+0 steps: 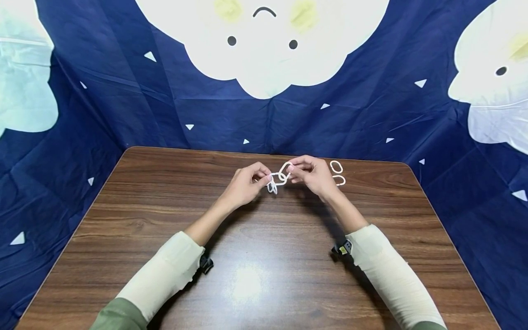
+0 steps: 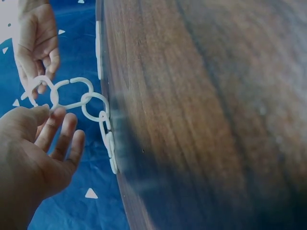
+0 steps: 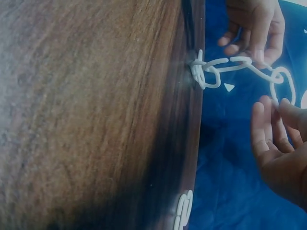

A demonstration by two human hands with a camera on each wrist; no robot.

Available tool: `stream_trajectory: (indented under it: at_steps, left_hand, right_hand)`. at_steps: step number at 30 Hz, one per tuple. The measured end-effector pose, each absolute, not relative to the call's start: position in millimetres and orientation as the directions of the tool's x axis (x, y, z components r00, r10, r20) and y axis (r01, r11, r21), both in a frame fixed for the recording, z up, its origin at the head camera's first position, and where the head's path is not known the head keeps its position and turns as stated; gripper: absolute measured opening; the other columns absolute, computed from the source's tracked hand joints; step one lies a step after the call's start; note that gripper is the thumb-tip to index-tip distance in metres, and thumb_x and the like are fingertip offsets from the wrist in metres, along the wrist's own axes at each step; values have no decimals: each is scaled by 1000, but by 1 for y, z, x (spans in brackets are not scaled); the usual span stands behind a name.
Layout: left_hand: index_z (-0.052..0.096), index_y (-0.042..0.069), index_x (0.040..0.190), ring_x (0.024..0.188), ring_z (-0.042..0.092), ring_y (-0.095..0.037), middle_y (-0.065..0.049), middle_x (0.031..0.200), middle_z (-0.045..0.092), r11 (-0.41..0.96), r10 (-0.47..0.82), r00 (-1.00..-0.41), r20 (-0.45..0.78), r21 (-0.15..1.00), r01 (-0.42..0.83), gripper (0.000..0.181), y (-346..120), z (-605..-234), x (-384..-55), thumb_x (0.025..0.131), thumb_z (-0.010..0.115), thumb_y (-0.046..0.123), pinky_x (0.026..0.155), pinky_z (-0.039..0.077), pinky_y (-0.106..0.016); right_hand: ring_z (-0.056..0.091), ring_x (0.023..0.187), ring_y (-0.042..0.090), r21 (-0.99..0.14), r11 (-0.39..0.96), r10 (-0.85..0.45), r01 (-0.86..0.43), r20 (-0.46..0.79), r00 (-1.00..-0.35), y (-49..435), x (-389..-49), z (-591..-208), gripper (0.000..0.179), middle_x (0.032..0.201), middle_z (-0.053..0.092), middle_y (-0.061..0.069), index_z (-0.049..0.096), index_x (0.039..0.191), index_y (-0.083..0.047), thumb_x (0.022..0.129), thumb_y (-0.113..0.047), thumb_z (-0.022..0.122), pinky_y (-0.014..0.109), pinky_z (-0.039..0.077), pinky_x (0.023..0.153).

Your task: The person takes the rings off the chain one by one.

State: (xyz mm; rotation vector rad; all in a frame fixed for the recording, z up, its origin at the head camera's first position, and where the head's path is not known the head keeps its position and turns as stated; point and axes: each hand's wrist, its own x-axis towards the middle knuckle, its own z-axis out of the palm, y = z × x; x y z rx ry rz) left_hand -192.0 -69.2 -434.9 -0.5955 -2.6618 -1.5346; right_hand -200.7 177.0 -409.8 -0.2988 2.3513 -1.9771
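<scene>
A chain of white plastic C-shaped links stretches between the two hands above the table's far part. With thumb and fingertips, my left hand pinches one link close to the end of the chain's raised part. The rest of the chain droops beside that hand in a small bunch. My right hand pinches the end link, which loops through the neighbouring link. In the left wrist view, some finger contact with the links is hard to make out.
Two loose white links, an upper one and a lower one, lie right of my right hand on the brown wooden table. Behind the table's far edge hangs a blue cloth with cloud and triangle prints.
</scene>
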Motion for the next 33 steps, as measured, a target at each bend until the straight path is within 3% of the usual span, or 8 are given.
stream_trajectory:
  at_steps: [5,9,13,20,33]
  left_hand:
    - [79,7,117,84,71,-21,-9,106,84,438,322,-924,206,833,338,13,-68,-433,-190,109,77,18,77,55,-26]
    - [80,6,117,87,71,-19,-8,102,84,441,327,-919,219,825,353,14,-67,-433,-189,109,76,18,80,55,-27]
    - [81,7,117,88,71,-17,-7,102,84,444,330,-917,222,821,359,15,-66,-433,-188,110,76,19,82,56,-29]
    - [82,5,117,91,75,-18,-8,103,85,438,326,-918,227,824,359,16,-64,-433,-187,109,76,18,86,61,-32]
    - [80,7,110,89,73,-20,-7,101,83,443,324,-915,241,816,372,10,-65,-431,-186,106,76,15,82,58,-29]
  right_hand:
    - [80,78,7,-992,126,-162,-33,12,-987,175,-200,-413,26,94,85,3,69,126,18,107,1,74,27,69,76]
    - [80,80,7,-996,82,-159,29,-42,-986,172,-201,-417,16,88,82,-7,70,120,10,108,0,73,26,68,76]
    - [79,80,7,-995,11,-163,100,-100,-982,168,-202,-421,6,86,81,-7,69,114,4,109,2,69,25,68,77]
    - [78,76,9,-975,-102,-193,199,-177,-965,161,-199,-421,5,86,81,-5,65,115,1,113,3,61,25,67,76]
    - [77,75,9,-950,-155,-231,271,-232,-945,155,-197,-421,9,87,81,-3,65,113,-3,113,3,58,23,65,75]
